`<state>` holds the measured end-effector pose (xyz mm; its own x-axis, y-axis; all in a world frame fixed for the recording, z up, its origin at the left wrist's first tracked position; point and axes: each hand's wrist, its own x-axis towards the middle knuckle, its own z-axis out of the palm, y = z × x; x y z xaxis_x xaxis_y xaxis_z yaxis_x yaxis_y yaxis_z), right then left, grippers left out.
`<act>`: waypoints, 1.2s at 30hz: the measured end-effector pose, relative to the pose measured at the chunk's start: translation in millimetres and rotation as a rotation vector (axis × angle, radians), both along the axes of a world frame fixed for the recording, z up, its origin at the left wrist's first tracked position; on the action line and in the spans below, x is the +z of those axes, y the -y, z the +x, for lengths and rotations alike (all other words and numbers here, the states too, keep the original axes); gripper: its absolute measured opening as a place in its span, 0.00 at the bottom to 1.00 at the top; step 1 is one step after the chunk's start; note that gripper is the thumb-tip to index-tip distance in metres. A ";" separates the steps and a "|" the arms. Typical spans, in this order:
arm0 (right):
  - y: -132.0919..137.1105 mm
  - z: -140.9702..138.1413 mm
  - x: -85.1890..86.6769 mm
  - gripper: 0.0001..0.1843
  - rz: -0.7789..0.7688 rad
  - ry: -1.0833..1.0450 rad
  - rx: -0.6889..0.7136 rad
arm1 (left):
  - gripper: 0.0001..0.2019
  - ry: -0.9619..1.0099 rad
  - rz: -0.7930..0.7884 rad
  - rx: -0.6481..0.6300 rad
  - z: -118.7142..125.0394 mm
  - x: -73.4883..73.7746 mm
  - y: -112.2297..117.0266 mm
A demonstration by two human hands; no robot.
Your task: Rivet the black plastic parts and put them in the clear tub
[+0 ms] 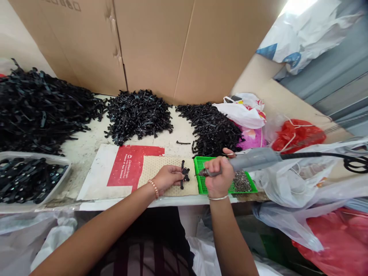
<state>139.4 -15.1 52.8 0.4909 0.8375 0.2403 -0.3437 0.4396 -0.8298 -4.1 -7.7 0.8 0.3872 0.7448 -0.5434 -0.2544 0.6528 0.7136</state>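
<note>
My left hand (169, 179) pinches a small black plastic part (186, 174) against a cream textured mat (155, 168). The part is made of a long thin arm and a shorter piece lying together. In my right hand (220, 174) is a grey electric screwdriver (250, 159), its fingers wrapped around the front end. The tool lies nearly level, with its bit pointing left toward the black part and apart from it. Beneath the right hand stands a green tray (201, 163) holding many small metal screws (241, 182).
Heaps of black parts (139, 115) line the back, before a cardboard sheet (155, 46). One loose black arm (183, 142) lies near the mat. At left stands a white tub (67, 168) of black pieces. Plastic bags (299, 134) and the tool's cable (313, 155) are on the right.
</note>
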 end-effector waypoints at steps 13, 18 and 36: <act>-13.2 -30.4 -9.6 0.14 -0.076 0.021 0.067 | 0.09 0.019 0.024 0.000 0.6 0.7 -0.6; -13.7 -30.4 -10.2 0.14 -0.066 0.011 0.057 | 0.10 0.009 0.023 0.001 1.4 -1.1 -0.5; -13.7 -28.6 -16.8 0.15 -0.069 0.011 0.068 | 0.10 -0.019 0.029 -0.005 1.0 0.4 0.5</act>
